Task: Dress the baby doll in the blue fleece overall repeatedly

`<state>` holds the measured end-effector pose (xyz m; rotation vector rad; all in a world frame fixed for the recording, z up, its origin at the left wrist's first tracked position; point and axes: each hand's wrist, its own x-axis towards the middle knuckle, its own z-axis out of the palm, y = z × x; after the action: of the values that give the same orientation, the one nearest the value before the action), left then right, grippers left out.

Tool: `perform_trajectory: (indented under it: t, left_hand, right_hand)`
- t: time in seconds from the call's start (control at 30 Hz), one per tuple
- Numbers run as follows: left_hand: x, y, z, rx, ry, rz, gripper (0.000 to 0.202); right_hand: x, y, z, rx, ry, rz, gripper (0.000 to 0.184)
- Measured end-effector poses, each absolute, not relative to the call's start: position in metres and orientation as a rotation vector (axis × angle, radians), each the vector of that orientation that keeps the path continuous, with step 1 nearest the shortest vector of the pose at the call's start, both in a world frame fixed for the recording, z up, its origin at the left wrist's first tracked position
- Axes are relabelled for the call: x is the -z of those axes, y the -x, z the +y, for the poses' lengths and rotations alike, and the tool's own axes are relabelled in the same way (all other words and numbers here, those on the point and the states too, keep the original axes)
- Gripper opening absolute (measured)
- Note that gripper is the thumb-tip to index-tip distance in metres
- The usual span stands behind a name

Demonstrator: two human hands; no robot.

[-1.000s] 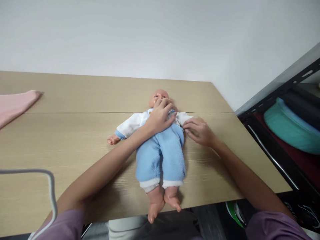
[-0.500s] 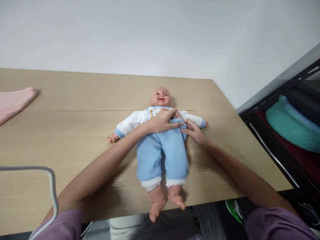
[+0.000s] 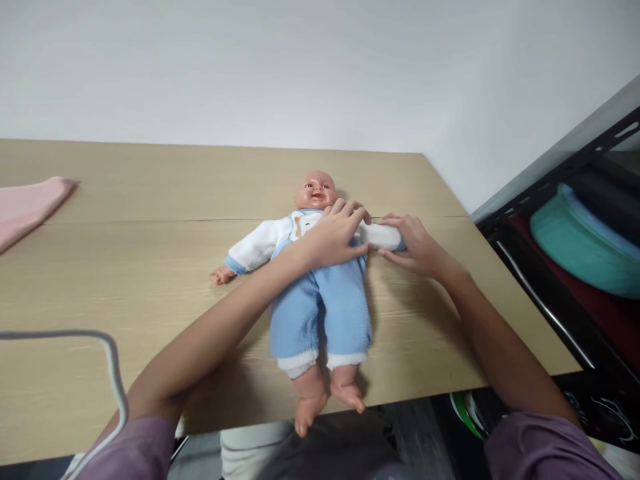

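A baby doll (image 3: 318,307) lies on its back on the table, head away from me and feet at the near edge. It wears a white top with blue cuffs and fuzzy blue trousers with white hems. My left hand (image 3: 337,233) curls over the chest and shoulder on the right of the picture, thumb and fingers on either side of the upper sleeve. My right hand (image 3: 417,250) is wrapped round the lower part of that white sleeve (image 3: 383,237), near the cuff. The doll's hand on that side is hidden. Its other arm (image 3: 255,247) lies stretched out, untouched.
A pink cloth (image 3: 33,203) lies on the wooden table (image 3: 140,267) at the far left. A pale cable (image 3: 113,367) runs over the near left corner. On the right stands a black rack (image 3: 540,293) with a teal basin (image 3: 583,247). A wall rises behind the table.
My right hand has left the trousers' waist and moved outward onto the doll's sleeve. My left hand has shifted from the waistband toward the shoulder.
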<state>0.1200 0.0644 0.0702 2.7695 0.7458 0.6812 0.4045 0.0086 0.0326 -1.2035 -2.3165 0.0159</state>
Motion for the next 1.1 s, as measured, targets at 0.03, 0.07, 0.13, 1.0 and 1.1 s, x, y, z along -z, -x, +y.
perform_trajectory:
  t: [0.03,0.07,0.13,1.0,1.1]
  left_hand:
    - [-0.070,-0.125,0.065,-0.643,-2.795,0.774,0.044]
    - [-0.070,-0.130,0.066,-0.596,-2.822,0.803,0.049]
    - [-0.068,-0.139,0.068,-0.492,-2.872,0.849,0.061]
    - [-0.049,-0.074,0.091,-1.687,-1.375,0.935,0.053]
    - [-0.048,-0.062,0.095,-1.766,-1.293,0.957,0.060]
  right_hand:
    - [-0.033,-0.414,0.012,-0.064,1.213,-2.374,0.060]
    - [-0.033,-0.421,0.014,-0.093,1.236,-2.406,0.060]
    - [-0.034,-0.429,0.015,-0.050,1.275,-2.392,0.054]
    - [0.017,-0.264,0.010,-1.318,0.956,-1.449,0.042]
    - [0.012,-0.243,0.023,-1.408,0.891,-1.400,0.043]
